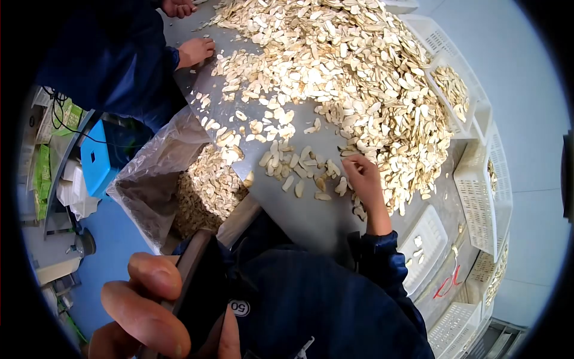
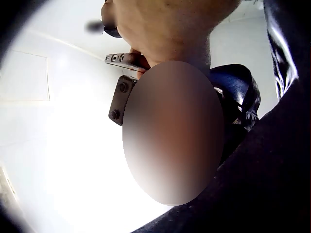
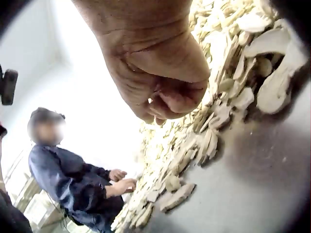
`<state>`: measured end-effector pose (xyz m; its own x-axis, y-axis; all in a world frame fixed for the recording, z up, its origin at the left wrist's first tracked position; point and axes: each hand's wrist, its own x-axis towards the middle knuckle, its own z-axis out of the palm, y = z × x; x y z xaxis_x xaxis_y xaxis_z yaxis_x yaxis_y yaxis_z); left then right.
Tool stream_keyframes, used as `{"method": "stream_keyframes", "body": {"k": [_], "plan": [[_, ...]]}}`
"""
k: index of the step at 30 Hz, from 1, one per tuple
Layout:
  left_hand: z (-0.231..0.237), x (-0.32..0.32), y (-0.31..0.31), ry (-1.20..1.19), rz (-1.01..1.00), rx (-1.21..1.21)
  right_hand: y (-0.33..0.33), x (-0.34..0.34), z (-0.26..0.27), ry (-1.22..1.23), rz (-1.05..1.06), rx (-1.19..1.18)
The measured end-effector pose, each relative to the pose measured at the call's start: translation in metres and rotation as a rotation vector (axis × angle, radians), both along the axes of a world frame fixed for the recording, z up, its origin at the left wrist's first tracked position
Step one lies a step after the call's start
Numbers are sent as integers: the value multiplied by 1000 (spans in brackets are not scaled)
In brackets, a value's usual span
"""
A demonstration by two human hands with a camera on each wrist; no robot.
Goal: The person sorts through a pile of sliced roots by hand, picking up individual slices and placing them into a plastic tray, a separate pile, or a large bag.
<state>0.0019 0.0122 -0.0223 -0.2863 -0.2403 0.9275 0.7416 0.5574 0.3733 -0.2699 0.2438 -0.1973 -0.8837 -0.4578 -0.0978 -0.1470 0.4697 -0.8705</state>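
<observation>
Close to the head camera, the left hand (image 1: 149, 299) grips a dark flat device (image 1: 190, 272), fingers on one side and thumb on the other. In the left wrist view that hand (image 2: 165, 31) is seen from the wrist, with the device's edge (image 2: 127, 61) beside it. The right hand (image 1: 366, 179) is over the grey table at the edge of a large heap of pale dried slices (image 1: 382, 125). Its fingers are curled in the right wrist view (image 3: 163, 73); no slice shows clearly in them. Several loose slices (image 1: 299, 164) lie left of it.
A lined box (image 1: 152, 185) of slices stands at the table's near left edge. White baskets (image 1: 478, 191) line the right side, near a white tray (image 1: 424, 248) and red-handled scissors (image 1: 447, 281). Another person's hand (image 1: 196, 52) rests at the upper left.
</observation>
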Motion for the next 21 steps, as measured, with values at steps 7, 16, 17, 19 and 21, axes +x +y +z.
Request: {"method": "stream_keyframes", "body": {"k": [7,16,17,19,21], "plan": [[0,2,2,-5,16,17,-55,7,-13,386,174,398],[-9,-8,-13,53,8,-8,-26,2,9,-578,11,-195],[-9,-9,-13,63,0,-17,-24,4,12,-610,-27,-224],[-10,-12,-16,81,-2,-25,-16,5,15,-651,-66,-302],[-11,-14,-16,97,-3,-38,-11,8,16,-663,-121,-344]]}}
